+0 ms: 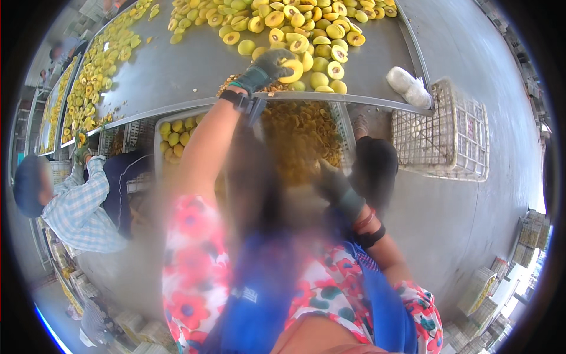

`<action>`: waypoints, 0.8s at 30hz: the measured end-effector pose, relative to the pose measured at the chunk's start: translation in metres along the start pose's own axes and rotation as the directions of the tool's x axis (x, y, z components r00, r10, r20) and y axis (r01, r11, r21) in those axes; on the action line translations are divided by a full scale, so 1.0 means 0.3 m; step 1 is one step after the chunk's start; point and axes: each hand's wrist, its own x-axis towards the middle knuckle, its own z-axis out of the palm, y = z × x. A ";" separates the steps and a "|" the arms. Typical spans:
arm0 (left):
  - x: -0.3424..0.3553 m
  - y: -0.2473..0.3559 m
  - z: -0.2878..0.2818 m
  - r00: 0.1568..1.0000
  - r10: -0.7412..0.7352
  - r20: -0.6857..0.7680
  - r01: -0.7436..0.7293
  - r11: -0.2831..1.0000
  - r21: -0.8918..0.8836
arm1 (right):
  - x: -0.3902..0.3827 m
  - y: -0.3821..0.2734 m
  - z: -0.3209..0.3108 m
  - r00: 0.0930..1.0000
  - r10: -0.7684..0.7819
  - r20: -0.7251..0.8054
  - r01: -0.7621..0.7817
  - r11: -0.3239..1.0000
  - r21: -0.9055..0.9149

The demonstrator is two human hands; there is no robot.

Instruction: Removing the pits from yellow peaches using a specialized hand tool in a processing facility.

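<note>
My left hand [266,68], in a dark glove, reaches up onto the metal table [188,65] and grips a halved yellow fruit [293,71] at the near edge of a big pile of fruit halves [312,32]. A black band sits on that wrist. My right hand [337,187], also gloved and blurred, hangs lower over a crate of yellow-orange fruit pieces [298,138] under the table edge. Whether it holds anything is unclear. A floral sleeve and blue apron fill the bottom of the view.
A crate of whole yellow fruits [175,133] stands left of the piece crate. A white slatted crate [451,127] and a clear plastic bag [408,85] lie at the right. A person in a checked shirt [79,209] works at the left. Stacked crates [479,289] stand at the lower right.
</note>
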 end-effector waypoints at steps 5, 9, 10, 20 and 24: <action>-0.176 0.248 -0.070 0.978 0.205 0.045 -0.171 0.903 -0.394 | 0.142 -0.298 -0.251 0.878 0.471 -0.087 -0.373 0.785 0.494; -0.395 0.378 -0.023 0.966 0.253 0.048 -0.220 0.908 -0.358 | 0.214 -0.396 -0.334 0.911 0.225 -0.345 -0.164 0.966 0.199; -0.430 0.389 0.022 0.969 0.243 0.047 -0.202 0.887 -0.416 | 0.207 -0.399 -0.336 0.897 0.343 -0.279 -0.212 0.888 0.408; -0.682 0.406 0.289 0.761 0.342 -0.552 -0.387 0.921 0.038 | 0.110 -0.446 -0.266 0.941 0.234 -0.246 -0.142 0.930 0.339; -0.664 0.431 0.326 0.920 -0.020 -0.391 -0.316 0.553 -0.771 | 0.090 -0.457 -0.263 0.938 0.061 -0.341 -0.027 0.994 0.103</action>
